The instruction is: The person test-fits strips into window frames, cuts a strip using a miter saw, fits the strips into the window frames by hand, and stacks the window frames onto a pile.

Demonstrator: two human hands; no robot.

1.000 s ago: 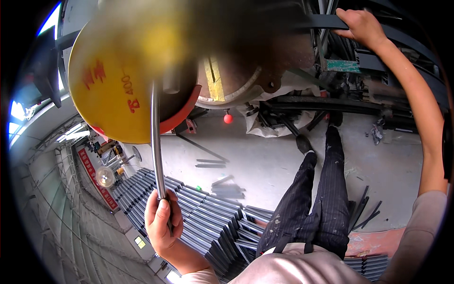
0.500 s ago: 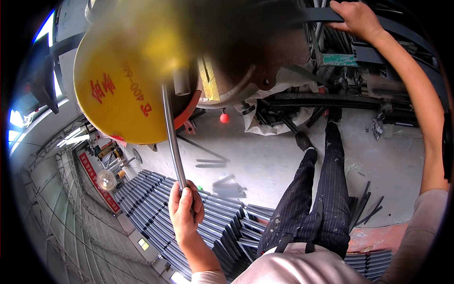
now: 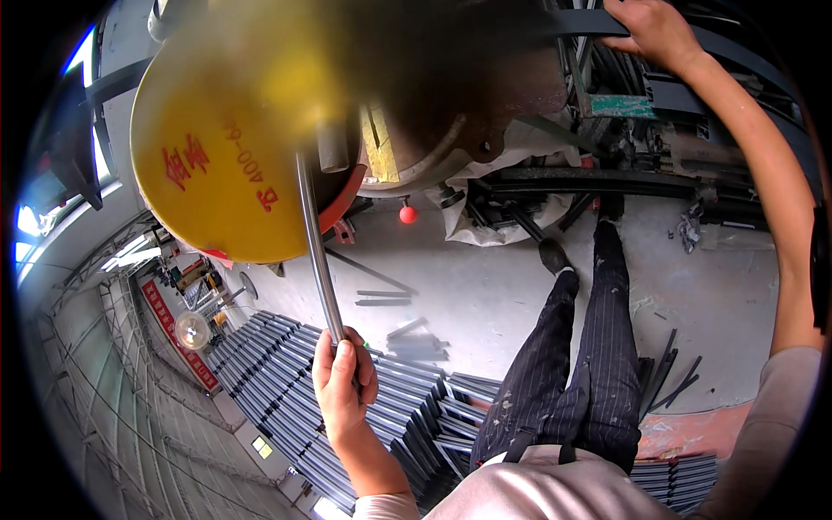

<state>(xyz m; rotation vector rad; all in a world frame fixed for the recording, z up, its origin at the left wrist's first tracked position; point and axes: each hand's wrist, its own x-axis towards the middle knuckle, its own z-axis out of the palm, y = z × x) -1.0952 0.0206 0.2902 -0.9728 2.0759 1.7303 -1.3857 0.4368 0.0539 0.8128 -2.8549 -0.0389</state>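
My left hand is closed round the lower end of a shiny steel handle rod. The rod runs up along the round yellow guard of a large cut-off saw; its upper end fades into blur, so how it joins is hidden. At the upper right, with the arm stretched far out, my right hand grips a dark flat metal bar. That bar reaches left into the dark, blurred part of the machine. Beneath the guard shows a red curved edge, and a yellow strip lies on the saw's base.
Below the saw hangs a red ball knob near a whitish sheet with dark bars. Many stacked metal tubes lie at lower left. Offcuts are scattered on the grey floor. Racked dark stock stands at right, beyond my legs.
The left hand and the rod's lower end have shifted very slightly right. My right hand keeps its hold on the bar, and the view has moved a touch.
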